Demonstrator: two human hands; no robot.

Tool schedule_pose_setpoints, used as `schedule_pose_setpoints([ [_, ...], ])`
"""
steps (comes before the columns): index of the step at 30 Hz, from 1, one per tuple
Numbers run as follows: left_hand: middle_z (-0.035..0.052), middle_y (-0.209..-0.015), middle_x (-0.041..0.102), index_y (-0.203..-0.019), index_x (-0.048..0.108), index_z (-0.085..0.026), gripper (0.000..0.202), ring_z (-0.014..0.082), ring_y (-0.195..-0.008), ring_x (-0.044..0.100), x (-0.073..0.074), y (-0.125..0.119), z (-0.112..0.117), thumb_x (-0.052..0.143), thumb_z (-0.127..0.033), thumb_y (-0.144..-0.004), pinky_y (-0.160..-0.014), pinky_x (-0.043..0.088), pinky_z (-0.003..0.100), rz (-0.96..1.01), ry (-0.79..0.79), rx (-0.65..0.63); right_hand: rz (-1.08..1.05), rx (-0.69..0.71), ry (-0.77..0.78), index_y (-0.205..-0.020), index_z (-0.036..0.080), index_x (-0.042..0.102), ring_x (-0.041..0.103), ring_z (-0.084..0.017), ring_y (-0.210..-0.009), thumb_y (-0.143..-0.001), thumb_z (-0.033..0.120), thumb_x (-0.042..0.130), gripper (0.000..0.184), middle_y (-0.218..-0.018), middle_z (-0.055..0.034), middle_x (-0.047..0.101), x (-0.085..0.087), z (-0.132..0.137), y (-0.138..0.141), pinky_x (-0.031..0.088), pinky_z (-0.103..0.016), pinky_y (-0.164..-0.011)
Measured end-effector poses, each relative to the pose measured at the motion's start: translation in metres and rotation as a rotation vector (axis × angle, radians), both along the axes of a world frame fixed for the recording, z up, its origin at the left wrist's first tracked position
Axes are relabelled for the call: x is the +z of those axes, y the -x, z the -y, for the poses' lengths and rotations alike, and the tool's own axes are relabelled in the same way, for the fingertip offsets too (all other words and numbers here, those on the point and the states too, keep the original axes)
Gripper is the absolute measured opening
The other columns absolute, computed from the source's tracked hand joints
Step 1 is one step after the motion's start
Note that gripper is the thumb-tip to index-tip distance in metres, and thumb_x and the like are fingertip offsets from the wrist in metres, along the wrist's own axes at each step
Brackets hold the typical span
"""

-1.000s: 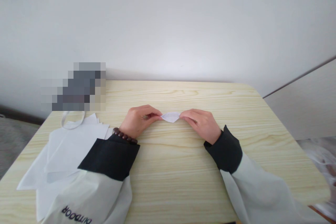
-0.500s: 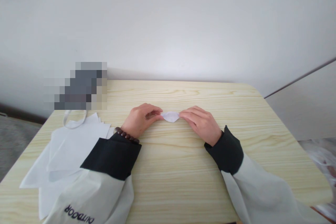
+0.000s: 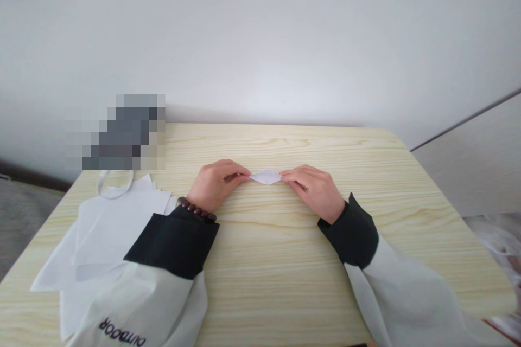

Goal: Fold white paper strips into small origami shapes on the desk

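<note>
A small piece of folded white paper (image 3: pixel 266 177) is stretched between my two hands, just over the middle of the table. It looks like a flat diamond, pointed at both sides. My left hand (image 3: pixel 220 184), with a dark beaded bracelet at the wrist, pinches its left tip between thumb and fingers. The right tip is pinched by my right hand (image 3: pixel 315 188). My fingers cover both ends of the paper.
Several loose white paper sheets (image 3: pixel 118 227) lie overlapping at the left, partly under my left sleeve. A white ring-shaped band (image 3: pixel 115 194) rests at their far edge, beside a pixelated dark object (image 3: pixel 126 138). The wood-grain table (image 3: pixel 277 271) meets a pale wall (image 3: pixel 277 38).
The folded paper has gone from a rounded, sagging shape to a flatter, sharper diamond. My right hand has shifted very slightly to the right; my left hand is nearly where it was.
</note>
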State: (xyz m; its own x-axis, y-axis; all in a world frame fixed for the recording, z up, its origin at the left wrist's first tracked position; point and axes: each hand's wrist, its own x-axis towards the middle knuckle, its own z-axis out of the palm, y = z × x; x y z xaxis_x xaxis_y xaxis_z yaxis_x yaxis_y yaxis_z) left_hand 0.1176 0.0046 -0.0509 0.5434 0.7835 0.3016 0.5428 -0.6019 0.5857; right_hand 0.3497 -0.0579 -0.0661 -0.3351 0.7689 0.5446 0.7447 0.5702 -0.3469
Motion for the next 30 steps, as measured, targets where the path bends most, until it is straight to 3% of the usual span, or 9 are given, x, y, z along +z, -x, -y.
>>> schedule_pose_setpoints([
  [4, -0.0002, -0.077, 0.069, -0.076, 0.069, -0.023, 0.018, 0.0145, -0.068, 0.059, 0.0006, 0.0006, -0.0007, 0.056, -0.034, -0.082, -0.065, 0.045, 0.026, -0.033, -0.030, 0.045, 0.050, 0.054, 0.021, -0.087, 0.020, 0.065, 0.064, -0.016, -0.087, -0.089, 0.015, 0.048, 0.017, -0.094, -0.0035, 0.071, 0.0001, -0.0010, -0.0016, 0.053, -0.032, -0.080],
  [11, 0.0015, -0.074, 0.066, -0.074, 0.065, -0.021, 0.019, 0.0159, -0.067, 0.057, -0.0001, -0.0013, -0.0014, 0.053, -0.033, -0.082, -0.066, 0.044, 0.028, -0.077, -0.012, 0.033, 0.101, 0.025, 0.039, -0.091, 0.019, 0.064, 0.062, -0.018, -0.085, -0.090, 0.015, 0.047, 0.017, -0.090, -0.0047, 0.070, 0.0040, 0.0004, 0.0025, 0.052, -0.032, -0.079],
  [19, 0.0033, -0.080, 0.064, -0.093, 0.067, -0.019, 0.027, 0.0173, -0.073, 0.058, -0.0040, -0.0008, -0.0021, 0.061, -0.040, -0.077, -0.070, 0.044, 0.029, -0.118, 0.034, 0.047, 0.007, -0.074, 0.013, -0.090, 0.019, 0.064, 0.064, -0.016, -0.084, -0.089, 0.017, 0.050, 0.015, -0.091, -0.0034, 0.071, -0.0003, 0.0002, 0.0009, 0.052, -0.031, -0.079],
  [22, 0.0027, -0.080, 0.066, -0.089, 0.068, -0.020, 0.022, 0.0159, -0.072, 0.058, -0.0050, -0.0003, -0.0030, 0.059, -0.037, -0.079, -0.069, 0.044, 0.027, -0.089, 0.028, 0.036, -0.023, -0.094, 0.018, -0.089, 0.019, 0.064, 0.065, -0.016, -0.084, -0.088, 0.016, 0.051, 0.013, -0.091, -0.0036, 0.071, -0.0019, -0.0002, 0.0008, 0.052, -0.030, -0.078],
  [30, 0.0000, -0.079, 0.069, -0.081, 0.069, -0.021, 0.019, 0.0127, -0.064, 0.055, 0.0022, -0.0013, 0.0009, 0.056, -0.034, -0.081, -0.063, 0.042, 0.024, -0.068, 0.057, 0.062, 0.017, 0.033, -0.023, -0.093, 0.018, 0.063, 0.064, -0.015, -0.087, -0.089, 0.014, 0.049, 0.015, -0.095, -0.0042, 0.070, -0.0008, 0.0012, 0.0029, 0.053, -0.029, -0.080],
])
